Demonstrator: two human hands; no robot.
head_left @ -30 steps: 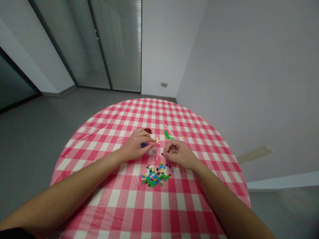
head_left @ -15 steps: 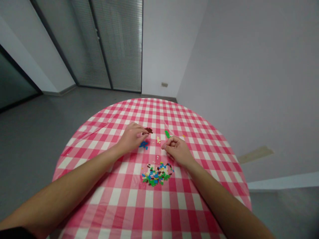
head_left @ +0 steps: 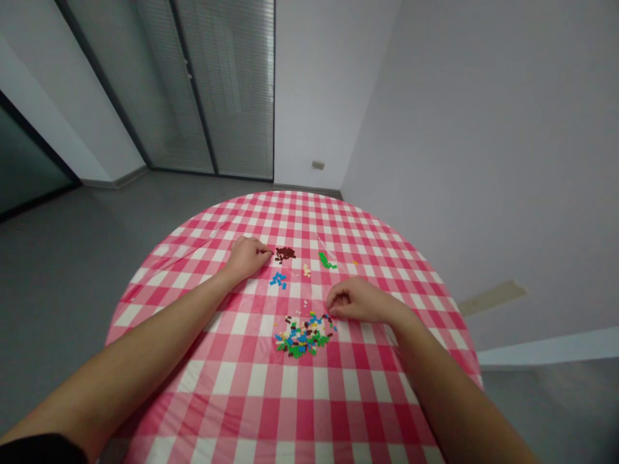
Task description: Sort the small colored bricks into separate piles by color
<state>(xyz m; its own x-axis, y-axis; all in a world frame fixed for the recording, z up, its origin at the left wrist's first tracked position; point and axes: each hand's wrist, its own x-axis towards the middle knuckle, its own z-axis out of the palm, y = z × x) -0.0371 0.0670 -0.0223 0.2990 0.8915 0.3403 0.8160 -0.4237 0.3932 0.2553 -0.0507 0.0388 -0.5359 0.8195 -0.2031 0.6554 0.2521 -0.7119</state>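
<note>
We record a mixed pile of small multicoloured plastic bricks (head_left: pixel 304 338) on a round bench (head_left: pixel 309 412) covered in pink-and-white gingham cloth. Beyond this pile, left, lie a dark-brown brick cluster (head_left: pixel 285 254) and a bright-blue brick cluster (head_left: pixel 278 280); beyond it, right, lies a green brick cluster (head_left: pixel 326 260). The left hand (head_left: pixel 246 258) rests beyond the pile, fingertips just short of the brown cluster; we cannot tell its grip's state. The right hand (head_left: pixel 355 301) sits at the pile's far-right edge, grip loosely curled; any brick held is hidden. We advise single fingertip picks from the pile's edge, sparing neighbouring bricks.
</note>
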